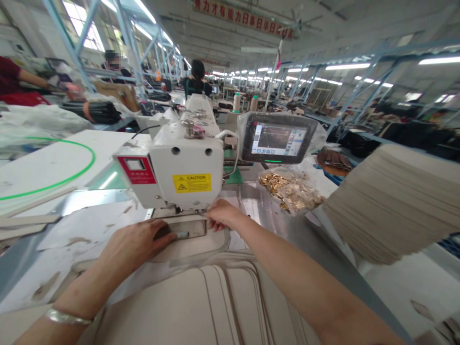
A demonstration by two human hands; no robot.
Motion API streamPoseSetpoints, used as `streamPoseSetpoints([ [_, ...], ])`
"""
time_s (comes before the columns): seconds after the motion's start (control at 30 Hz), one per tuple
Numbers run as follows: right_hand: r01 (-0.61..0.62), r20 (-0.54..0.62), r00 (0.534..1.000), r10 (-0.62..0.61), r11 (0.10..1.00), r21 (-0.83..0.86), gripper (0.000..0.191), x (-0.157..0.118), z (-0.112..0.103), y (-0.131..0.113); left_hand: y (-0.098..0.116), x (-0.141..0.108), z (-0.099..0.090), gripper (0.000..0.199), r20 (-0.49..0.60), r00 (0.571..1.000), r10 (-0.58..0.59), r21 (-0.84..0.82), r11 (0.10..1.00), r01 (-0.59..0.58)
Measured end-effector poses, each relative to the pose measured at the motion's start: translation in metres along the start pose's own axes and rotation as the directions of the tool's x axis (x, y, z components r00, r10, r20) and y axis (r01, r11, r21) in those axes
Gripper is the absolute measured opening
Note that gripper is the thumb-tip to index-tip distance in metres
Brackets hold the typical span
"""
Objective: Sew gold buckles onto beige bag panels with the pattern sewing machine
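Just in front of the sewing machine head (183, 172), my left hand (134, 244) lies open against the template frame (190, 229) while my right fingers (215, 213) pinch its far rim, close under the head

The white bench (43, 158) carries an industrial sewing machine (187, 167); a loop of green cord (94, 154) lies to its left; a clear bag of gold-coloured metal fittings (290, 191) lies to its right; stacked beige panels (187, 306) lie in front.

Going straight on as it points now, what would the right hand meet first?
Probably the sewing machine head, low on its front, but depth is unclear; the right hand may pass under it.
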State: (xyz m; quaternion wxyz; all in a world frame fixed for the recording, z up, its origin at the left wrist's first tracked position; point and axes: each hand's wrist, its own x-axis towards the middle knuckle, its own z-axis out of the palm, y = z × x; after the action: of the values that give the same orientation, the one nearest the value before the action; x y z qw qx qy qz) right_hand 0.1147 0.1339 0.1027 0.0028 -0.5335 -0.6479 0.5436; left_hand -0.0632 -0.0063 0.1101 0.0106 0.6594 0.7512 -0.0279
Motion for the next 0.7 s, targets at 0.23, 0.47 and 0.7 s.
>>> streamPoseSetpoints([
  [0.23, -0.011, 0.013, 1.0, 0.01, 1.0, 0.015, 0.026, 0.007, -0.02, 0.01, 0.013, 0.012, -0.003, 0.043, -0.005, 0.998, 0.069, -0.058, 0.996, -0.07],
  [0.47, -0.033, -0.04, 0.999, 0.035, 0.998, 0.047, 0.025, -0.005, -0.045, 0.027, 0.028, 0.016, -0.004, 0.036, 0.027, 0.982, 0.189, -0.18, 0.967, -0.181],
  [0.7, -0.038, -0.088, 0.995, 0.044, 0.997, 0.068, 0.02, -0.009, -0.069, 0.047, -0.001, 0.014, -0.022, 0.043, 0.004, 0.99, 0.14, -0.337, 0.932, -0.13],
])
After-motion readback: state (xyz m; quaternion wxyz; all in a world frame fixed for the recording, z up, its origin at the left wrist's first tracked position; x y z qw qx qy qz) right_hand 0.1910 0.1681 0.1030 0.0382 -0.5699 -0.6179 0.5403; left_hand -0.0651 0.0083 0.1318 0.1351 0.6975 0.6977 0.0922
